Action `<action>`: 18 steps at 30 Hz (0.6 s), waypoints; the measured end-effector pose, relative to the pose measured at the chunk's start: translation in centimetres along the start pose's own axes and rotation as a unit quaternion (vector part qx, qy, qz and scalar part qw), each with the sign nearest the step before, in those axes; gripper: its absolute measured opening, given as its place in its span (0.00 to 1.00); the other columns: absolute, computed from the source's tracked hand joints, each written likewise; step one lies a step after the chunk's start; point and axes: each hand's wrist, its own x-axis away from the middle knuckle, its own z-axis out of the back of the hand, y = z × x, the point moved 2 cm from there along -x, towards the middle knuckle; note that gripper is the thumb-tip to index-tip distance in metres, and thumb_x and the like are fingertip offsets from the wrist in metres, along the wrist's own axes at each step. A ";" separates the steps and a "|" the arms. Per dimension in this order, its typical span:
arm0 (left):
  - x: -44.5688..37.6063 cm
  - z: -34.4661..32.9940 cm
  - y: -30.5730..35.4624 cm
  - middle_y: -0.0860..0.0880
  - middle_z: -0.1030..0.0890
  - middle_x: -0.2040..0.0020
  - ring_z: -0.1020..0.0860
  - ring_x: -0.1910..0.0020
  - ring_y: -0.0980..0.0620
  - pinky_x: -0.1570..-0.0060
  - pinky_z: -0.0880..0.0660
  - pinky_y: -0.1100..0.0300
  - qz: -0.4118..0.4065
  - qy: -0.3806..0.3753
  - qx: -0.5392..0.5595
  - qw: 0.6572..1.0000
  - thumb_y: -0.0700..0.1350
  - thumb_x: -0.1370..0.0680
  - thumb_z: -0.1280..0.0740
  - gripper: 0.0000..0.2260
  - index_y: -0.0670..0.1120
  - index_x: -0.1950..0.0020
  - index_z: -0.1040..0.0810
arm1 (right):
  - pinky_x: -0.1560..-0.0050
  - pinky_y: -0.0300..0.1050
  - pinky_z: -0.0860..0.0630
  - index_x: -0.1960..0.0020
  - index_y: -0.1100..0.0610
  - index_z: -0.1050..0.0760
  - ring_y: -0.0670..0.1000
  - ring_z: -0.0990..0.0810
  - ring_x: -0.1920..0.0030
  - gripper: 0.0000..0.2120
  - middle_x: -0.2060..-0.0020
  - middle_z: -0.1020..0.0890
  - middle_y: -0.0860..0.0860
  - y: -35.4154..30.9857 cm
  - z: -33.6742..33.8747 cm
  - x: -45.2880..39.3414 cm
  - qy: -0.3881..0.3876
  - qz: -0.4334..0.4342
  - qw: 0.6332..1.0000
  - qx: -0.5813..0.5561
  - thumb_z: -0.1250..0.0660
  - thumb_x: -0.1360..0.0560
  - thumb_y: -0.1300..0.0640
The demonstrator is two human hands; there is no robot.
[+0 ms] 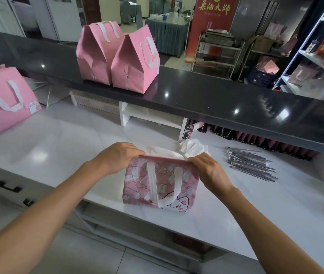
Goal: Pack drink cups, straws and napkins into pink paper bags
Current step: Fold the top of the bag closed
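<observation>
Closing looks like the step: left hand (117, 158) and right hand (209, 172) each pinch the pink bag (161, 186) rim; press both edges together evenly, napkins (188, 148) tucked inside.

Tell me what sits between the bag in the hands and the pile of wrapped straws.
In the head view, only bare white counter separates the patterned bag from the straws; the right hand reaches across that gap, and napkins lie just behind it.

Dim cool light, counter (216, 99) glare, wide-angle warping
</observation>
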 end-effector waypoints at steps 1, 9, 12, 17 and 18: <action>-0.1 0.0 -0.1 0.46 0.15 0.48 0.17 0.51 0.47 0.49 0.18 0.49 0.015 -0.004 -0.002 1.000 0.28 0.25 0.33 0.21 0.45 0.36 0.18 | 0.67 0.51 0.24 0.48 0.62 0.20 0.55 0.26 0.63 0.22 0.62 0.21 0.53 0.0 0.1 -0.2 0.010 0.001 1.000 -0.009 0.46 0.14 0.47; 0.9 1.2 -0.2 0.49 0.22 0.32 0.28 0.29 0.47 0.30 0.31 0.44 0.159 0.106 -0.077 0.978 0.31 0.25 0.31 0.22 0.46 0.33 0.21 | 0.64 0.50 0.21 0.46 0.61 0.19 0.55 0.22 0.62 0.09 0.60 0.17 0.53 -1.6 -2.0 -1.6 0.064 -0.025 0.994 -0.083 0.32 0.21 0.56; 1.9 1.0 3.3 0.49 0.24 0.30 0.30 0.28 0.49 0.29 0.32 0.46 0.208 0.168 -0.029 0.963 0.37 0.22 0.32 0.18 0.45 0.32 0.22 | 0.60 0.51 0.21 0.47 0.57 0.18 0.52 0.21 0.61 0.06 0.60 0.17 0.50 -3.8 -3.2 -2.5 0.036 -0.066 0.983 -0.166 0.30 0.21 0.55; 6.0 -1.1 7.9 0.53 0.24 0.32 0.28 0.30 0.54 0.30 0.29 0.50 0.331 0.263 0.077 0.903 0.39 0.20 0.32 0.18 0.46 0.31 0.23 | 0.57 0.39 0.24 0.42 0.52 0.20 0.45 0.22 0.59 0.14 0.56 0.17 0.43 -8.1 -4.3 -2.0 -0.053 -0.106 0.938 -0.326 0.32 0.20 0.44; 6.8 -1.5 8.8 0.54 0.24 0.32 0.28 0.30 0.54 0.30 0.29 0.52 0.354 0.277 0.092 0.889 0.40 0.20 0.31 0.18 0.46 0.31 0.23 | 0.56 0.39 0.24 0.42 0.51 0.20 0.46 0.21 0.57 0.15 0.55 0.17 0.42 -8.7 -4.1 -1.9 -0.068 -0.107 0.926 -0.356 0.34 0.20 0.42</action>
